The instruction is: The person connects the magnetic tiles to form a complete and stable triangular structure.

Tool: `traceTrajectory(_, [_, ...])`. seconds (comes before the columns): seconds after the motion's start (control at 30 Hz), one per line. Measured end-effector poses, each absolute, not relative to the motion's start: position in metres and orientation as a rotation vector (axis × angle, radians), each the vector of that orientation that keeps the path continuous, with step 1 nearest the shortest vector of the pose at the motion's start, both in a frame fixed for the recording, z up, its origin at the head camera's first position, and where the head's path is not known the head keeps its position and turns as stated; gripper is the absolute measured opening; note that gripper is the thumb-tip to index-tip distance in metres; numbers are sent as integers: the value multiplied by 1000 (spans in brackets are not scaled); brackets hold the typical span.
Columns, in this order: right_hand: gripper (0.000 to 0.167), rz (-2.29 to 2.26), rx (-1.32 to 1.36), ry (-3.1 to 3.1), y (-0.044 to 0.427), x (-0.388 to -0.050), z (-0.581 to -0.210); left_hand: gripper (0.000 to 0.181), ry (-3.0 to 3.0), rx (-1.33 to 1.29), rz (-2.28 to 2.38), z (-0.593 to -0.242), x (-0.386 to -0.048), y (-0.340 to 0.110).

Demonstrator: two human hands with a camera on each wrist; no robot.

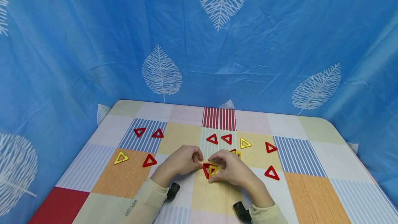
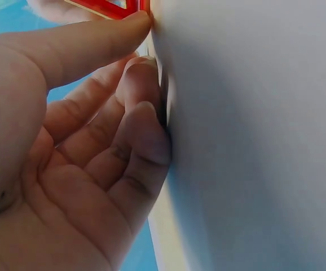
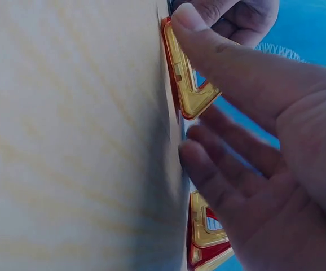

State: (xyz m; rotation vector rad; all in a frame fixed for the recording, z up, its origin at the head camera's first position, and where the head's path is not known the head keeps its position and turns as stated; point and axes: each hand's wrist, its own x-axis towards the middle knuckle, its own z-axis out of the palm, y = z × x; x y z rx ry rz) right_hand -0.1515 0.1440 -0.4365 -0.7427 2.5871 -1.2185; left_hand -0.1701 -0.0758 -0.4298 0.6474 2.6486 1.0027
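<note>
A red triangular frame tile [image 1: 206,170] lies on the patchwork cloth between both hands, with a smaller-looking yellow triangular frame tile [image 1: 212,169] over its right part. My right hand [image 1: 231,168] holds the yellow tile between thumb and fingers; in the right wrist view the thumb [image 3: 225,51] lies along it, red showing beneath. My left hand [image 1: 184,161] rests on the cloth to the left, its thumb tip touching the red tile's corner. In the left wrist view the other fingers [image 2: 143,135] bend loosely, with no tile visible between them and the thumb.
Behind the right hand, a yellow tile [image 1: 238,153] overlaps a red one. Several red tiles [image 1: 212,139] and a yellow tile [image 1: 245,143] lie farther back. More tiles lie at left, including a yellow one [image 1: 121,158], and red ones [image 1: 272,173] at right. A blue curtain [image 1: 192,61] hangs behind.
</note>
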Motion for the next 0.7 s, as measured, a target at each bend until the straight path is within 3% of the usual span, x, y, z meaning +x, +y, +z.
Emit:
traceTrajectory(0.33, [39, -1204, -715, 2537, 145, -152, -435, 14, 2625, 651, 1016, -428, -170, -78])
traceTrajectory(0.7, [39, -1226, -710, 2518, 144, -153, -438, 20, 2665, 612, 1101, -422, -179, -100])
